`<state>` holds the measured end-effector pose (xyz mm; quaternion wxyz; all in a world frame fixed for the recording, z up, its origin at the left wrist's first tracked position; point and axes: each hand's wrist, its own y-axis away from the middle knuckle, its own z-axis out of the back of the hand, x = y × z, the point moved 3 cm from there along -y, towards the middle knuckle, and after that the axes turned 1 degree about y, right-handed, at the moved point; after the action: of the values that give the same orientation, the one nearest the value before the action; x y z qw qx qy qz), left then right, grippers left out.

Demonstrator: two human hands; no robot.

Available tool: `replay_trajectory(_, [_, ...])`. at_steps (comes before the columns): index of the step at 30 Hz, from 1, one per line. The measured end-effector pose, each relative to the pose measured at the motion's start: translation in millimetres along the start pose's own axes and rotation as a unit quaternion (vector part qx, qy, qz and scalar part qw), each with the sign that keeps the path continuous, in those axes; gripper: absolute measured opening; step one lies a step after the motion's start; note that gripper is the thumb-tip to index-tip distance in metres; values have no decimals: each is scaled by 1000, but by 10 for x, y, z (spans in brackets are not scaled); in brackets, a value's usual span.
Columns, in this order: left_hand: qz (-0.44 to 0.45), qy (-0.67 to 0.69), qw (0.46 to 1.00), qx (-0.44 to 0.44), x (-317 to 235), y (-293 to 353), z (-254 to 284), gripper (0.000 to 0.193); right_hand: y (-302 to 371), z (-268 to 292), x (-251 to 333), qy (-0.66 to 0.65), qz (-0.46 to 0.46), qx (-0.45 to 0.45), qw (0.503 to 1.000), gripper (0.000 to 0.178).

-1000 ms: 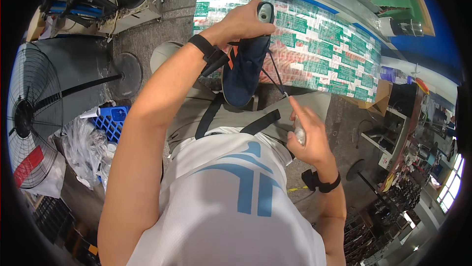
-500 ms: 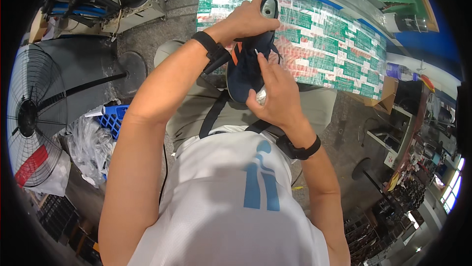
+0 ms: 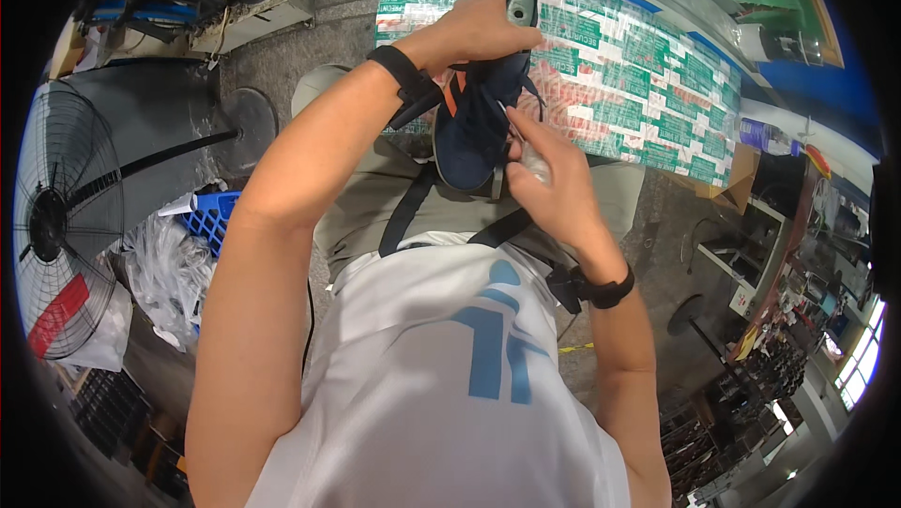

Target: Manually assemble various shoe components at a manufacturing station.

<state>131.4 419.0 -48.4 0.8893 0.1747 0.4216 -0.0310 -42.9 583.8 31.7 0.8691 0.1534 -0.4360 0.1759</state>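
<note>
A dark navy shoe with orange stripes lies at the near edge of a work surface, its toe toward me and its heel away. My left hand is closed around the shoe near its heel opening, where a pale insole shows. Beside the shoe's right side, my right hand is closed on a slim tool with a whitish handle. The tool's thin tip lies along the index finger by the laces; its exact kind is not clear. A loose dark lace hangs at the shoe's right.
Green-and-white printed tape covers the work surface. A floor fan stands at left, near a blue crate and clear plastic bags. Behind the surface's right end are a plastic bottle and a cardboard box.
My right hand has shifted right and slightly down, and the tool with it has moved off the shoe's middle to its right side. My left hand still grips the shoe, now tilted slightly.
</note>
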Motion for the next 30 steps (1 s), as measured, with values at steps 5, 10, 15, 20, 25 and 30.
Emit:
replay_trajectory(5, [-8, -29, 999, -42, -20, -25, -45, 105, -184, -160, 134, 13, 17, -18, 1000, 79])
replay_trajectory(10, [-24, -20, 999, -21, 28, -15, -85, 102, 10, -445, 260, 37, 62, -3, 997, 83])
replay_trajectory(15, [-15, -34, 999, -33, -3, -56, -132, 102, 181, -95, 69, 17, 61, -32, 997, 81])
replay_trajectory(20, [-44, 8, 999, -4, 175, -97, -82, 101, 186, -117, 25, 169, 98, -66, 979, 79])
replay_trajectory(25, [-52, 27, 998, 8, 300, -73, 42, 96, 364, -98, 190, 28, 3, -26, 999, 81])
replay_trajectory(30, [-40, 261, 957, 118, 333, -37, 365, 77, 71, -212, -343, -138, -38, -226, 964, 65])
